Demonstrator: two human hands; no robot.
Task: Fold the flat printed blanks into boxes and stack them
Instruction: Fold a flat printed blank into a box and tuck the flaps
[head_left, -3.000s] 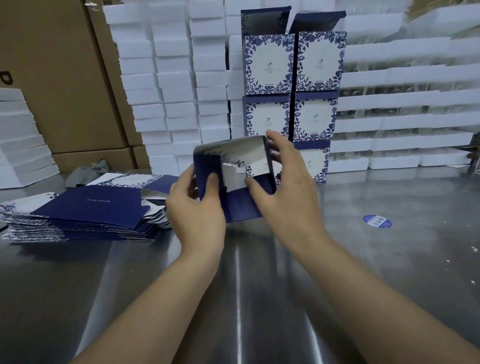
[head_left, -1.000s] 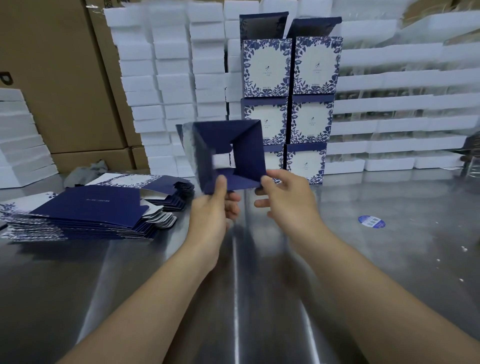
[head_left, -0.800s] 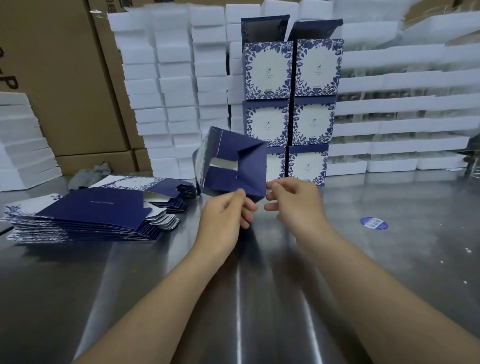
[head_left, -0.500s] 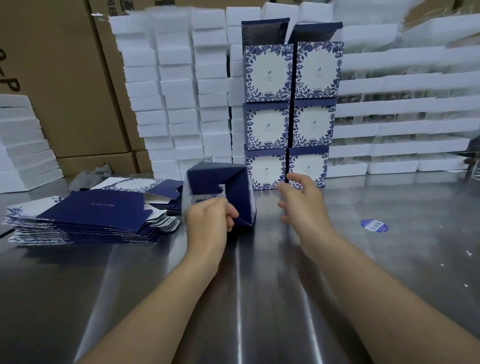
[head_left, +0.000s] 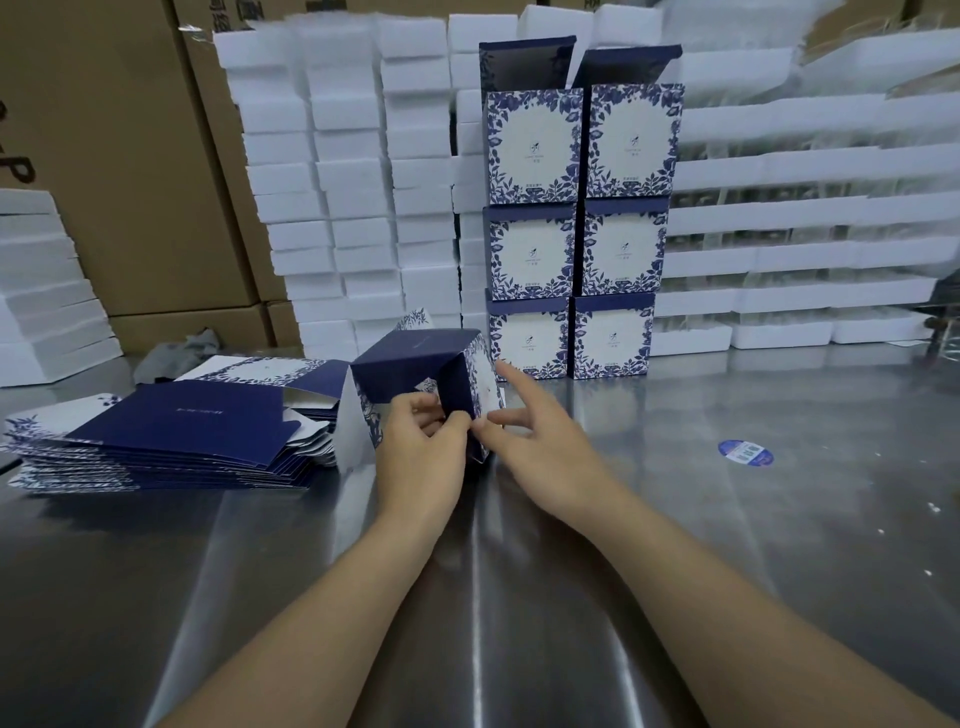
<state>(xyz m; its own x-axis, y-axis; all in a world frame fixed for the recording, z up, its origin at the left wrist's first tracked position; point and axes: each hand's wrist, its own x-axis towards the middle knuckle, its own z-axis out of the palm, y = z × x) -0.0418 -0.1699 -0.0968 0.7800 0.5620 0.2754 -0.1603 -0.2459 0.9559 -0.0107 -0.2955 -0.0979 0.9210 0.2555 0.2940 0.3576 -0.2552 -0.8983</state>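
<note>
A half-formed navy and white floral box (head_left: 415, 364) stands on the steel table (head_left: 675, 519) in front of me. My left hand (head_left: 423, 452) grips its near flaps with curled fingers. My right hand (head_left: 540, 441) touches the box's right side, fingers spread and mostly straight, thumb at the lower corner. A pile of flat printed blanks (head_left: 171, 436) lies to the left. Finished boxes (head_left: 576, 234) are stacked two wide and three high behind, the top two with lids raised.
White foam trays (head_left: 343, 197) are piled along the back, with more at the far left (head_left: 41, 291) and right (head_left: 810, 208). Brown cartons (head_left: 114, 156) stand behind on the left. A round blue sticker (head_left: 745, 453) and a grey rag (head_left: 176, 353) lie on the table.
The box came down from in front of the stack onto the table and was turned. My left hand kept hold of it; my right hand let go, then came back to its right side.
</note>
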